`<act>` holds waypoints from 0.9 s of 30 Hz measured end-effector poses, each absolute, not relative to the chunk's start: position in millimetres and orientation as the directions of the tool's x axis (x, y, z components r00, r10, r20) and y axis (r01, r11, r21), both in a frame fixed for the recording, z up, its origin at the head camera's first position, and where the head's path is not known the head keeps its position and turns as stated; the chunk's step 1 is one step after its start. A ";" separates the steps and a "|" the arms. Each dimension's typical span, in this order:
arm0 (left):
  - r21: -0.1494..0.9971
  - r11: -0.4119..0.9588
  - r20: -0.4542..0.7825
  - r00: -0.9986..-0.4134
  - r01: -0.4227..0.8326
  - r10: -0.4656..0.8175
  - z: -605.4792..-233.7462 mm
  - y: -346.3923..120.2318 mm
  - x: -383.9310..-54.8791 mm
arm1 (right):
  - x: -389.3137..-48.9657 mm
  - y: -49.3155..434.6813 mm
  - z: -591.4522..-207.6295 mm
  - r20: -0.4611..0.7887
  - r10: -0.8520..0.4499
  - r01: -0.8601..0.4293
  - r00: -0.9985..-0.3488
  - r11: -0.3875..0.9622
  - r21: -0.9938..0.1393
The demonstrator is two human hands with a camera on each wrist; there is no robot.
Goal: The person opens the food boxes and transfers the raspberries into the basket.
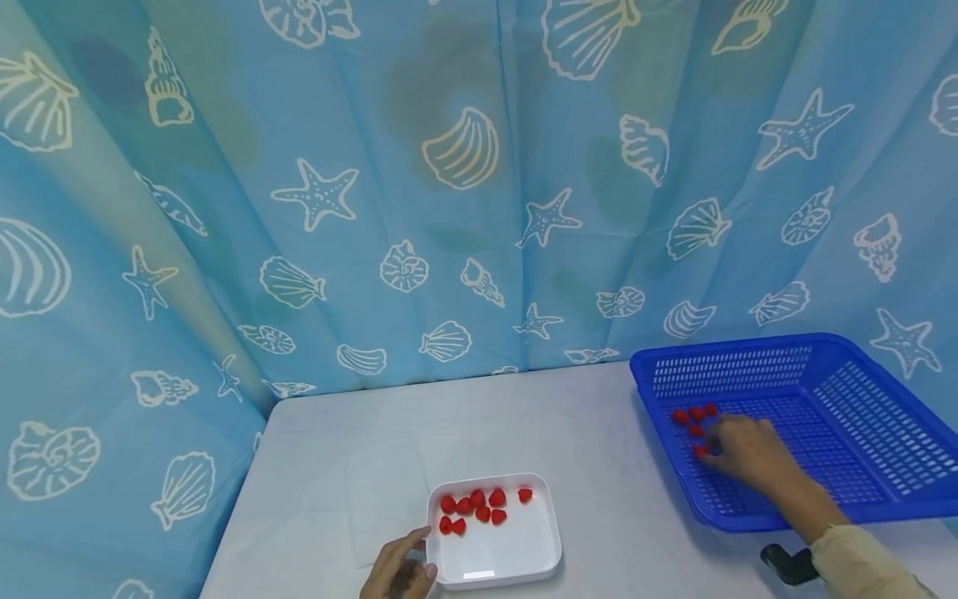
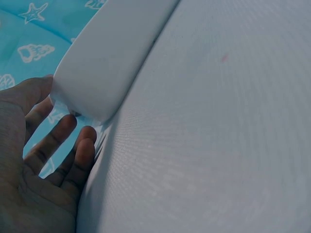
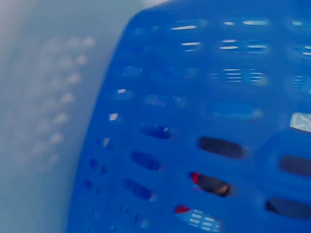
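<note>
In the head view, a white tray (image 1: 516,559) stands on the table with several small red berries (image 1: 497,497) toward its far side. My left hand (image 1: 397,570) is at its left edge, fingertips touching the side; the left wrist view shows the tray (image 2: 114,53) beside the thumb, with the other fingers loosely bent. My right hand (image 1: 748,453) reaches into a blue plastic basket (image 1: 748,520), thumb and fingertips around a red berry (image 1: 700,452) low in it. Several more berries (image 1: 697,413) lie just beyond. The right wrist view is blurred and shows mostly the basket's slotted wall (image 3: 180,111).
A pale, see-through flat sheet or lid (image 1: 385,491) lies left of the tray on the white table (image 1: 584,449). A blue curtain with shell prints (image 1: 464,249) hangs behind and at the left. A dark object (image 1: 789,566) sits by the right wrist.
</note>
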State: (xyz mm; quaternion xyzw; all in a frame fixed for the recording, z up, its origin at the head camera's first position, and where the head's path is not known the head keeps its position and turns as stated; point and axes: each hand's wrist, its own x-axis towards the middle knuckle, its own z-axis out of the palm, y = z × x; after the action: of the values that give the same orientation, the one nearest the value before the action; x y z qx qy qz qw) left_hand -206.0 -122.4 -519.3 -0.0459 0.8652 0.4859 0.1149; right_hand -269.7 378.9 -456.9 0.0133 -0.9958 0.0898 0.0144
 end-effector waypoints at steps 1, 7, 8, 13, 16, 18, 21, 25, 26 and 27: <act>0.830 0.524 -0.244 -0.969 -0.193 0.030 -520.0 -122.7 -206.1 | -269.5 378.8 -456.1 0.022 -0.022 -0.026 -1.000 0.983 -0.179; 0.834 0.515 -0.225 -0.974 -0.201 -0.016 -530.8 -122.0 -207.7 | -265.6 377.7 -443.5 -0.010 -0.007 -0.005 -1.000 0.978 -0.209; 0.836 0.512 -0.217 -0.976 -0.196 -0.019 -529.1 -120.9 -206.7 | -264.5 377.4 -440.5 -0.009 -0.004 -0.002 -1.000 0.976 -0.219; 0.844 0.513 -0.162 -0.986 -0.158 -0.037 -515.7 -115.3 -200.9 | -256.2 373.8 -425.7 0.058 0.001 -0.015 -0.998 0.963 -0.269; 0.844 0.514 -0.151 -0.987 -0.155 -0.049 -511.7 -114.0 -199.2 | -248.7 367.6 -418.8 0.132 -0.007 -0.045 -0.991 0.958 -0.283; 0.835 0.526 -0.155 -0.986 -0.163 -0.059 -511.1 -113.4 -199.4 | -243.4 362.2 -414.5 0.180 -0.013 -0.068 -0.984 0.951 -0.300; 0.818 0.548 -0.154 -0.985 -0.173 -0.081 -511.6 -112.3 -200.7 | -234.9 352.4 -408.6 0.245 -0.008 -0.092 -0.969 0.938 -0.334; 0.805 0.568 -0.133 -0.985 -0.170 -0.106 -512.7 -110.7 -201.8 | -223.1 336.2 -400.3 0.345 0.005 -0.137 -0.939 0.912 -0.386; 0.808 0.567 -0.121 -0.987 -0.161 -0.108 -513.2 -110.6 -202.1 | -220.7 331.7 -398.3 0.371 0.005 -0.153 -0.928 0.907 -0.393; 0.812 0.565 -0.107 -0.989 -0.148 -0.106 -513.7 -110.5 -202.3 | -218.4 327.1 -396.3 0.402 0.002 -0.172 -0.916 0.902 -0.396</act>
State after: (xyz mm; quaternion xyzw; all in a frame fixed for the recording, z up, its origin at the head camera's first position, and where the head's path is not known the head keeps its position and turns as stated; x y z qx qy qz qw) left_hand -202.3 -110.5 -513.7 -0.0719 0.8843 0.4608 0.0231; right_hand -218.4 327.1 -396.3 0.0445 -0.9544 0.2166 0.2005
